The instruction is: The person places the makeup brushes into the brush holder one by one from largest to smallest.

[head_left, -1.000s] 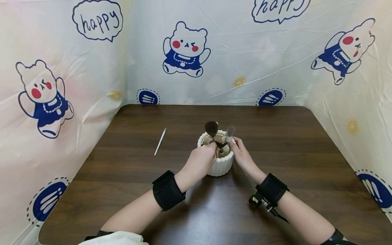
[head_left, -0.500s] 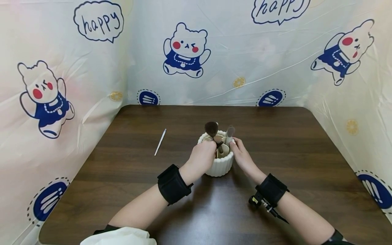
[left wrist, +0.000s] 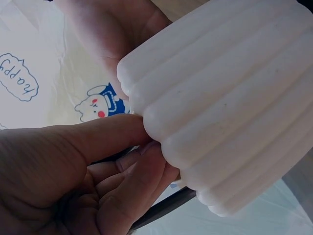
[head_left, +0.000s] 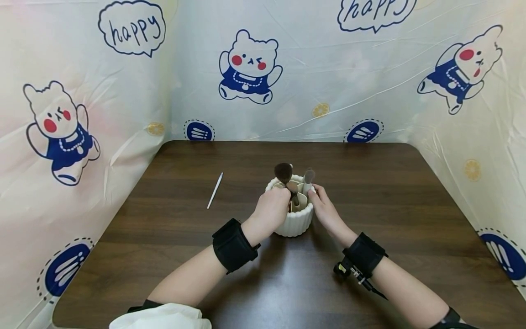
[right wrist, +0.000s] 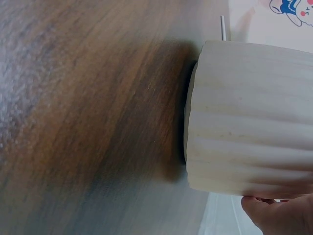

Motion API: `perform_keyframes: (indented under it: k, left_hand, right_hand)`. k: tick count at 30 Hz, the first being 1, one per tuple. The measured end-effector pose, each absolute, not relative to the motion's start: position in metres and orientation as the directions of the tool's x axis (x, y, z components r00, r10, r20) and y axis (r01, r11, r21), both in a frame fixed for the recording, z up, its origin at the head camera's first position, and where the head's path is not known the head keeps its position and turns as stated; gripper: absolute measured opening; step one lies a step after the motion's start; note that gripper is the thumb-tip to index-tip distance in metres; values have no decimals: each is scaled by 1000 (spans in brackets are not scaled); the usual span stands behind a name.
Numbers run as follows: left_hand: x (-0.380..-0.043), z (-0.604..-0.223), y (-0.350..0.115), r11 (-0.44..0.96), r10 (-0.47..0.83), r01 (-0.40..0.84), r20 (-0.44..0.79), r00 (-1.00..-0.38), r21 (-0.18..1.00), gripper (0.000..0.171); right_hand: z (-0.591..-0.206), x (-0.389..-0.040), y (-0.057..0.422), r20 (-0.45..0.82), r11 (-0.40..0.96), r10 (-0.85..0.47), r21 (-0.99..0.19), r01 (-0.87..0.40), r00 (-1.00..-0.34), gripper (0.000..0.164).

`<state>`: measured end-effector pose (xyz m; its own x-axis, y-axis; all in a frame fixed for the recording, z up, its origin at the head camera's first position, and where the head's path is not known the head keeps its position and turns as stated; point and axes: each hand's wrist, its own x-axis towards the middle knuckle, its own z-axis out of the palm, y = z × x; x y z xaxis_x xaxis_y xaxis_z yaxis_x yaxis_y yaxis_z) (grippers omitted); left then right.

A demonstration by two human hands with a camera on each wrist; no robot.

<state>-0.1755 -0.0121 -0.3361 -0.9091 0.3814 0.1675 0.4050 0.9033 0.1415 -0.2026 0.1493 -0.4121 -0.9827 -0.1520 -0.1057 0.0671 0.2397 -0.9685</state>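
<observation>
A white ribbed brush holder (head_left: 295, 225) stands upright on the table with several makeup brushes in it. A wide dark-bristled brush (head_left: 283, 172) and a grey-tipped brush (head_left: 309, 176) rise above its rim. My left hand (head_left: 270, 210) is at the near left of the opening, fingers curled. It appears to pinch a makeup brush, mostly hidden by the hand and holder. In the left wrist view its thumb and fingertips meet at the ribbed rim, beside a dark handle (left wrist: 164, 208). My right hand (head_left: 327, 211) grips the holder's right side, thumb near the rim.
A thin white stick (head_left: 215, 191) lies on the dark wooden table (head_left: 370, 173), left of the holder. Printed curtains (head_left: 312, 68) surround the table at the back and both sides. Each wrist wears a black band (head_left: 235, 245).
My left hand has moved slightly right and turned at the holder's opening. The dark brush tip beside its fingers has sunk lower into the holder. My right hand stays in place.
</observation>
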Motion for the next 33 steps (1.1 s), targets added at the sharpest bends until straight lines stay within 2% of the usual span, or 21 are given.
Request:
perform_keyframes:
  k: [12, 18, 21, 27, 30, 33]
  left_hand:
    - [-172, -335, -16, 889, 387, 414, 163, -908, 197, 16]
    - [-173, -331, -23, 852, 415, 433, 125, -901, 294, 22]
    - [-177, -328, -28, 831, 430, 432, 90, -899, 350, 18]
    - [-189, -314, -42, 776, 414, 333, -35, -909, 536, 13]
    - [-196, -304, -54, 721, 368, 228, -83, -926, 654, 21]
    - [-206, -299, -71, 650, 260, 149, -33, -965, 746, 30]
  right_hand:
    - [-414, -203, 150, -109, 230, -166, -971, 69, -980, 47]
    - [-414, -202, 149, -109, 237, -165, -969, 68, -980, 47]
    - [-415, -203, 148, -108, 235, -162, -970, 69, -981, 47]
    - [-414, -202, 148, -110, 239, -160, -969, 69, -981, 47]
    - [-413, -202, 148, -106, 243, -158, -968, 65, -982, 47]
    - [-412, -202, 148, -102, 241, -162, -969, 60, -982, 47]
